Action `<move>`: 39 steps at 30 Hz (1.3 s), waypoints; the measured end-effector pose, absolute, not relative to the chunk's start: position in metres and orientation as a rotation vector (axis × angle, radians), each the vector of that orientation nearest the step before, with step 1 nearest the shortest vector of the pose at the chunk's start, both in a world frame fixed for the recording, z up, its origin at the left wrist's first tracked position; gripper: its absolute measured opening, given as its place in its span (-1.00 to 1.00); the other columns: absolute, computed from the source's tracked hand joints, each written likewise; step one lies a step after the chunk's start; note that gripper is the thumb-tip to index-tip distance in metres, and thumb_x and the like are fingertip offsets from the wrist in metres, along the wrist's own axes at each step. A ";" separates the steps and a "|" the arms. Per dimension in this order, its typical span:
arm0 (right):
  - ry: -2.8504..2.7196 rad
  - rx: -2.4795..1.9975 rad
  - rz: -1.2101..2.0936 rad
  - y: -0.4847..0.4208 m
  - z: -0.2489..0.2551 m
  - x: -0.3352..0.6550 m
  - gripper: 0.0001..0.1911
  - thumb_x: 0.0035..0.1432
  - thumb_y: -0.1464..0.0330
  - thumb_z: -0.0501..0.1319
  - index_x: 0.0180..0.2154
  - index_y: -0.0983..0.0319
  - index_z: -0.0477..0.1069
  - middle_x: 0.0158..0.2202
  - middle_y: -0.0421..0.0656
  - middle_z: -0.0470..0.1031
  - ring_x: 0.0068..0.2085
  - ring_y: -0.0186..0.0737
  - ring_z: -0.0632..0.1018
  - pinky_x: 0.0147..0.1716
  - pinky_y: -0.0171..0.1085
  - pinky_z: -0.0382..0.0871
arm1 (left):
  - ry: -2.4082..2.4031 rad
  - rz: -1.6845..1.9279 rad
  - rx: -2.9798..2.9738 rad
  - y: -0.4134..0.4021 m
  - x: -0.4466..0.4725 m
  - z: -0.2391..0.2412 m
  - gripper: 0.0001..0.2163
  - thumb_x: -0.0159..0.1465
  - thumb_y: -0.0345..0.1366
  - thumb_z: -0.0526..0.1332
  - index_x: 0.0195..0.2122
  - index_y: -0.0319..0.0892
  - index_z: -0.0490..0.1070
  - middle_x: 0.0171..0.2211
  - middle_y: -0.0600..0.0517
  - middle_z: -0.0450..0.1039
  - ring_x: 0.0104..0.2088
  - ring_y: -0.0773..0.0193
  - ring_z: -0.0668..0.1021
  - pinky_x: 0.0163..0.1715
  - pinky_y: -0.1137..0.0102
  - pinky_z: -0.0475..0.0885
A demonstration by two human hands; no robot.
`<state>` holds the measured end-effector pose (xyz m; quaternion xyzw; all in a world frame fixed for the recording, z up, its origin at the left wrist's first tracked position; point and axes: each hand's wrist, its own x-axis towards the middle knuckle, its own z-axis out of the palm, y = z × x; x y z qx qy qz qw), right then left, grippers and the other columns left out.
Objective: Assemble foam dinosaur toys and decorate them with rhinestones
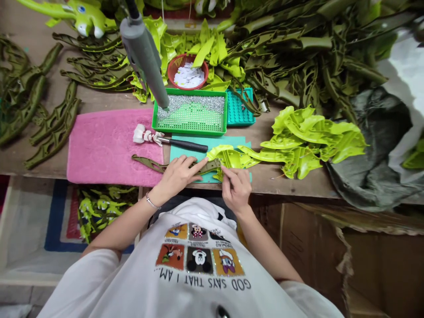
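Note:
A long olive-green plastic toy part (150, 163) lies along the table's front edge, across the pink towel (106, 145) and a teal mat (179, 152). My left hand (177, 174) rests on its middle, fingers laid flat and pressing it down. My right hand (236, 187) pinches the part's right end, beside a lime-green plastic part (232, 157). A dark-handled tool with a white wrapped end (165, 140) lies just beyond my hands.
A grey powered screwdriver (144, 55) hangs over a green tray of screws (190, 112). A red basket of white discs (188, 73) and a teal tray (240, 110) stand behind. Olive parts pile left and back right; lime parts (308, 137) heap at right.

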<state>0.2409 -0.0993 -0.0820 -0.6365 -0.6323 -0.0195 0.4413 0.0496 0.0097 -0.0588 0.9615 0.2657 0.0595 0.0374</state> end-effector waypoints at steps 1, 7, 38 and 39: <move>-1.597 -1.592 -0.071 -0.098 -0.083 0.243 -0.58 0.22 0.54 0.16 0.07 0.12 0.45 -0.25 -0.09 0.53 -0.23 -0.16 0.51 -0.19 -0.14 0.41 | 0.810 0.199 2.960 0.010 0.049 -0.060 -0.41 0.30 -0.03 0.27 0.31 -0.08 0.22 -0.08 -0.07 0.48 -0.18 0.14 0.44 -0.22 0.32 0.35; -1.656 -1.598 -0.069 -0.092 -0.092 0.248 -0.54 0.22 0.49 0.21 0.14 0.11 0.43 -0.20 -0.07 0.55 -0.20 -0.13 0.53 -0.16 -0.13 0.41 | 0.895 0.235 2.938 0.003 0.056 -0.058 -0.56 0.41 -0.11 0.14 0.28 -0.09 0.29 -0.07 -0.09 0.51 -0.16 0.10 0.47 -0.17 0.25 0.35; -1.645 -1.807 -0.382 -0.098 -0.060 0.351 -0.61 0.15 0.54 0.11 0.01 0.21 0.43 -0.19 -0.01 0.58 -0.14 -0.03 0.56 -0.12 -0.03 0.46 | 0.653 0.569 2.910 0.002 0.021 -0.037 -0.43 0.37 -0.48 0.07 0.40 -0.13 0.03 0.08 -0.23 0.45 -0.01 0.03 0.50 -0.04 0.12 0.46; -1.709 -1.886 -0.436 -0.099 -0.066 0.364 -0.62 0.10 0.53 0.13 -0.02 0.25 0.44 -0.19 0.02 0.57 -0.15 0.02 0.55 -0.13 0.01 0.43 | 0.665 0.547 2.939 0.004 0.006 -0.026 -0.41 0.37 -0.49 0.06 0.41 -0.12 0.00 0.08 -0.22 0.45 0.00 0.04 0.50 -0.03 0.13 0.46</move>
